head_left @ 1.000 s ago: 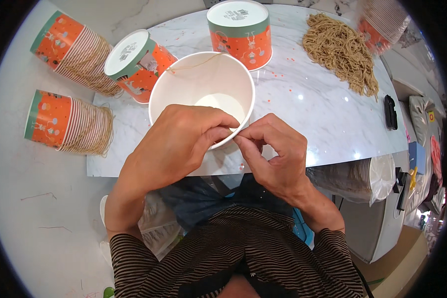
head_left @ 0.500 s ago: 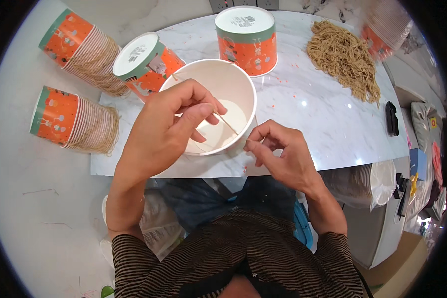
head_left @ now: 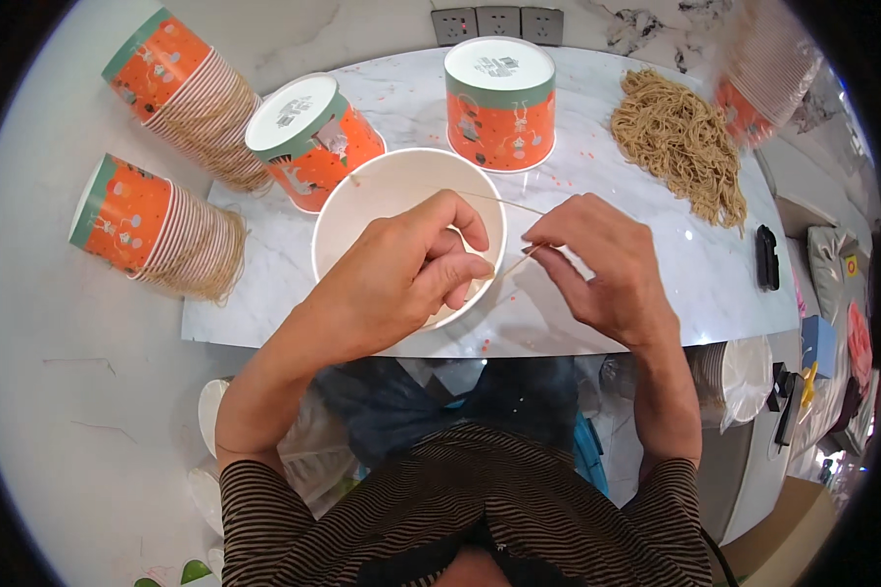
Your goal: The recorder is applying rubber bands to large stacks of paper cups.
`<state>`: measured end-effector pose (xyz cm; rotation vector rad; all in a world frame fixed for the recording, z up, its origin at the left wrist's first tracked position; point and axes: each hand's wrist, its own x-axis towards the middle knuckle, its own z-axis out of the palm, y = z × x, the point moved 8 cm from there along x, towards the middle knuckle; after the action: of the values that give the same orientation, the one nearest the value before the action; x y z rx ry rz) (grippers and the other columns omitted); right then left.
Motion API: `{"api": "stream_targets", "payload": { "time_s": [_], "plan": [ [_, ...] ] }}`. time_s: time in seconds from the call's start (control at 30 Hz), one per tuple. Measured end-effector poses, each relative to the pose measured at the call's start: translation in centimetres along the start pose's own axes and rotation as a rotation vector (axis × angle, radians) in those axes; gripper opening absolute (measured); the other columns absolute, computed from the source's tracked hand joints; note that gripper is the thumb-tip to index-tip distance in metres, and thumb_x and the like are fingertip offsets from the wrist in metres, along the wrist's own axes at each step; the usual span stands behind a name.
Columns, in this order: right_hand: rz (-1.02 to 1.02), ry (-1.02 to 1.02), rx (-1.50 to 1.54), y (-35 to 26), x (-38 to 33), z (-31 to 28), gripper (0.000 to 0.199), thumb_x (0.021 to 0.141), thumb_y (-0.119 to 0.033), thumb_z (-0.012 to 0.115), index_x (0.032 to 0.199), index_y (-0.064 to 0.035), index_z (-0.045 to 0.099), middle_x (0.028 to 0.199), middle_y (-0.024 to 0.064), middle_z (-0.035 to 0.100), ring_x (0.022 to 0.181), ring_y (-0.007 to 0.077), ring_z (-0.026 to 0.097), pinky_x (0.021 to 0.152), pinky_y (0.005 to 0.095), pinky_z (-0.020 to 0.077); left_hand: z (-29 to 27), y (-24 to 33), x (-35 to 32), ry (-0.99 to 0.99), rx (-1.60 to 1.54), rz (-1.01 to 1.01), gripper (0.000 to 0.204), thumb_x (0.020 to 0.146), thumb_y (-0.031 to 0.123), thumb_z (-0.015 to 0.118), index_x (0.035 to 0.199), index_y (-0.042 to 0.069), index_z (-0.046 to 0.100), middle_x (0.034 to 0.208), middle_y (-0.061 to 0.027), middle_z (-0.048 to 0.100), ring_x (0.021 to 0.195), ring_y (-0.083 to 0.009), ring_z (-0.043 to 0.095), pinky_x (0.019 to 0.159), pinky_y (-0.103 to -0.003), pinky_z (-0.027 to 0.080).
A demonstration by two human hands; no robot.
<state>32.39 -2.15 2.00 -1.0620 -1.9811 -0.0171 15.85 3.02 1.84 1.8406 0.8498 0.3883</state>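
Note:
A large white paper bucket (head_left: 347,210) has its open mouth toward me near the table's front edge. My left hand (head_left: 401,269) is over that mouth, thumb and fingertips pinched on a thin tan string (head_left: 521,260). To the right of the rim, my right hand (head_left: 607,269) pinches the same string between thumb and forefinger. Two thin stretches of it show between my hands, one higher and one lower. The string inside my left fingers is mostly hidden.
Orange-and-green paper buckets stand upside down behind, one (head_left: 504,117) at centre, another (head_left: 318,147) left. Nested bucket stacks (head_left: 157,225) with strings lie at far left. A tan string pile (head_left: 675,142), a black object (head_left: 767,258) and a wrapped stack (head_left: 768,73) are at right.
My right hand has risen and moved right, and my left hand has shifted right and slightly down. More string now stretches between them. The whole view has shifted slightly.

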Motion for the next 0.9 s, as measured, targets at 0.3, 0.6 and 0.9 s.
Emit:
{"api": "stream_targets", "payload": {
  "time_s": [0.3, 0.6, 0.9],
  "plan": [
    [-0.035, -0.128, 0.427, -4.1, 3.3, -0.4, 0.023, 0.08, 0.011, 0.069, 0.097, -0.0029, 0.062, 0.087, 0.01, 0.064, 0.078, 0.0267, 0.068, 0.067, 0.0366, 0.0536, 0.1, -0.3, 0.6, -0.059, 0.024, 0.019, 0.005, 0.106, 0.006, 0.057, 0.108, 0.002, 0.059, 0.084, -0.0025, 0.062, 0.072, -0.0067, 0.054, 0.062, -0.023, 0.044],
    [-0.004, -0.027, 0.44, -1.6, 4.6, 0.5, 0.019, 0.079, 0.015, 0.063, 0.09, -0.0003, 0.066, 0.084, 0.0088, 0.063, 0.077, 0.0226, 0.064, 0.07, 0.0319, 0.0507, 0.9, 0.5, -0.5, -0.318, -0.211, 0.018, 0.016, 0.107, 0.009, 0.055, 0.113, -0.002, 0.065, 0.092, -0.0024, 0.065, 0.074, -0.0051, 0.053, 0.066, -0.021, 0.045],
    [0.084, -0.094, 0.316, -1.5, 2.9, -0.2, 0.02, 0.075, 0.01, 0.066, 0.091, -0.0018, 0.07, 0.09, 0.0098, 0.066, 0.086, 0.0258, 0.064, 0.075, 0.0354, 0.0517, 0.0, -0.5, 0.2, -0.185, -0.338, -0.034, 0.016, 0.108, 0.014, 0.06, 0.104, -0.002, 0.062, 0.085, -0.0017, 0.064, 0.071, -0.0056, 0.055, 0.061, -0.021, 0.046]
  ]
}}
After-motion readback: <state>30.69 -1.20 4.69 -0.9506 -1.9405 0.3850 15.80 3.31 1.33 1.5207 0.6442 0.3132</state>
